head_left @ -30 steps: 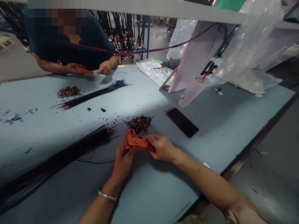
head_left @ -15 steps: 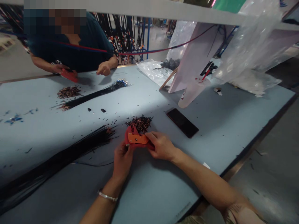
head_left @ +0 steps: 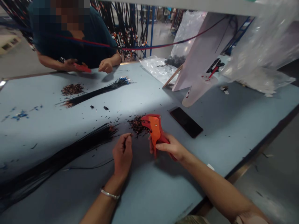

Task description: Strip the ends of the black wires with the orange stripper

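Right hand (head_left: 171, 147) wrapped round orange stripper (head_left: 154, 129), left hand (head_left: 122, 154) pinching thin wire (head_left: 93, 166) — bundle (head_left: 81, 144) left, phone (head_left: 186, 122) right, table edge (head_left: 235, 175) near.

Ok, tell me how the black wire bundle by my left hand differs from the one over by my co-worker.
The near bundle is far thicker and longer; the far bundle is a slim sheaf. The far bundle carries blue tips at its right end; the near bundle shows coppery ends by the left hand. Both are black, lie flat on the blue table and slant the same way.
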Demonstrator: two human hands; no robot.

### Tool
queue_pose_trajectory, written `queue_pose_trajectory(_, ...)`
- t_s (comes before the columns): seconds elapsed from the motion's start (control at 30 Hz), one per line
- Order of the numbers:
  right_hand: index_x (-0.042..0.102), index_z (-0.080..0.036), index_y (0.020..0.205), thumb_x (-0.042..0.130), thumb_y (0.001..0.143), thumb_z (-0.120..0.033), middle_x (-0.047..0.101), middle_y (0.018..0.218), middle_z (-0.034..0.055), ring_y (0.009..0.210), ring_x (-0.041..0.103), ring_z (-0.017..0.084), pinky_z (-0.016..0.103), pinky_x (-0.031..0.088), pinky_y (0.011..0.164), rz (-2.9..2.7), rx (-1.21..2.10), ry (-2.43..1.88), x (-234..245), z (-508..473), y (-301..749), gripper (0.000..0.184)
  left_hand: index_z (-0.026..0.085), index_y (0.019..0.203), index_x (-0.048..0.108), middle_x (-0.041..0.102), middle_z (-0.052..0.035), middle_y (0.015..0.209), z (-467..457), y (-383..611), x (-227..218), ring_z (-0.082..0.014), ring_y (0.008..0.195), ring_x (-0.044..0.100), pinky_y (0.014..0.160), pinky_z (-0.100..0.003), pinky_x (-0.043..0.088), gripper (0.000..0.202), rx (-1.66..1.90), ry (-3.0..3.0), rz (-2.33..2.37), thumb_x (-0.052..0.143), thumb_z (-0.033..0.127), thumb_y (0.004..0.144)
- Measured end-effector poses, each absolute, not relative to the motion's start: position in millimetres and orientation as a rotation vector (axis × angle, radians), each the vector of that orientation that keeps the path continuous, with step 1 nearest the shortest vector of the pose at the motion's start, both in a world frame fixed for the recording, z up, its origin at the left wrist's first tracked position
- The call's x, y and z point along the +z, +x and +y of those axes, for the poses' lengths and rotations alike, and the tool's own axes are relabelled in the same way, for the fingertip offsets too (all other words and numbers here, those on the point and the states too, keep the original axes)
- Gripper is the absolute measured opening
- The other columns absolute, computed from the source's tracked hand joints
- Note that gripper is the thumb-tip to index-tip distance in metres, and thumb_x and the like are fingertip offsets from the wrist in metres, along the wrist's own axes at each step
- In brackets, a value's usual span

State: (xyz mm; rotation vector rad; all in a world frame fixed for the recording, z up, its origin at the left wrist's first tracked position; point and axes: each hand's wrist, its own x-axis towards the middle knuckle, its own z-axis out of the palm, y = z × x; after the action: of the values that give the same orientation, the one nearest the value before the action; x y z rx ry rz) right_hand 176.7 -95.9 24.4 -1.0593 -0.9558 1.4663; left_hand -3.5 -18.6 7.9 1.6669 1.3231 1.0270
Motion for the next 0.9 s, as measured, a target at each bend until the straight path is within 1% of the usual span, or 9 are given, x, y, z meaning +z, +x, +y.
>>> queue_pose_trajectory(0.1,0.059,-0.013,0.102,0.073,0.073,-0.036,0.065,0.084,0.0068,0.072,0.066,0.019,0.029,0.053,0.059,-0.785,1.677,-0.95,14,-100,179,0.04,0.017,0.092,0.065,0.05,0.0037,0.058,-18,-4,7,-0.013,0.053,0.047,0.051,-0.022,0.036,0.025,0.967,1.647,1.361,0.046,0.032,0.086)
queue_pose_trajectory(0.23,0.06,-0.011,0.102,0.075,0.072,-0.034,0.068,0.085,0.0086,0.072,0.069,0.02,0.031,0.055,0.062,-0.742,1.807,-0.904,6,-103,182,0.04,0.018,0.09,0.061,0.051,0.0038,0.059,-17,-5,7,-0.0134,0.052,0.047,0.051,-0.023,0.037,0.022,0.937,1.712,1.381,0.047,0.034,0.085)
queue_pose_trajectory(0.4,0.061,-0.01,0.102,0.076,0.073,-0.034,0.069,0.084,0.0095,0.072,0.069,0.02,0.032,0.056,0.064,-0.747,1.838,-0.878,5,-104,183,0.04,0.019,0.084,0.061,0.06,0.0014,0.069,-21,-4,9,-0.0127,0.061,0.054,0.06,-0.022,0.042,0.018,1.019,1.87,1.292,0.048,0.03,0.088)
queue_pose_trajectory(0.5,0.061,-0.01,0.102,0.076,0.072,-0.033,0.069,0.085,0.0095,0.073,0.069,0.021,0.033,0.056,0.065,-0.751,1.852,-0.866,6,-104,185,0.04,0.019,0.085,0.063,0.064,0.0003,0.074,-23,-3,9,-0.0127,0.067,0.058,0.065,-0.022,0.044,0.016,1.069,1.893,1.252,0.05,0.027,0.088)
queue_pose_trajectory(0.63,0.062,-0.01,0.102,0.076,0.071,-0.034,0.07,0.086,0.0103,0.072,0.069,0.02,0.033,0.055,0.066,-0.792,1.892,-0.845,7,-103,187,0.042,0.02,0.089,0.065,0.065,0.0002,0.074,-23,-4,6,-0.0125,0.066,0.058,0.065,-0.022,0.045,0.016,1.104,1.876,1.204,0.05,0.027,0.089)
queue_pose_trajectory(0.73,0.062,-0.01,0.103,0.077,0.071,-0.035,0.07,0.085,0.0094,0.072,0.069,0.02,0.032,0.055,0.066,-0.824,1.905,-0.824,7,-103,188,0.043,0.02,0.091,0.065,0.065,-0.0004,0.077,-23,-5,4,-0.0122,0.067,0.058,0.065,-0.023,0.045,0.017,1.121,1.904,1.154,0.05,0.027,0.09)
queue_pose_trajectory(0.9,0.062,-0.01,0.103,0.077,0.071,-0.036,0.069,0.084,0.0085,0.071,0.069,0.019,0.032,0.055,0.066,-0.828,1.914,-0.814,9,-103,188,0.043,0.018,0.089,0.063,0.063,-0.0002,0.075,-23,-5,6,-0.012,0.067,0.057,0.065,-0.023,0.043,0.015,1.158,2.03,1.082,0.049,0.024,0.092)
